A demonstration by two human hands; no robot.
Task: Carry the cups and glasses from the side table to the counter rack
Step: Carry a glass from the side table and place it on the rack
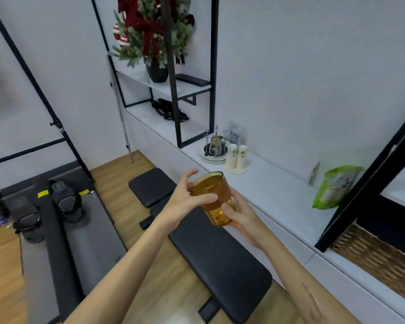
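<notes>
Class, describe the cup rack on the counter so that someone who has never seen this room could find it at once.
Follow the long white counter along the wall to the foot of the black shelf frame. There the cup rack stands on a round plate, thin metal posts holding one clear glass. Its upright wire posts set it apart from the cream paper-cup holder beside it.

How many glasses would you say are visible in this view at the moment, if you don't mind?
2. An amber glass is held between the left hand and right hand. A clear glass sits on the rack on the counter. Others may be hidden.
</notes>
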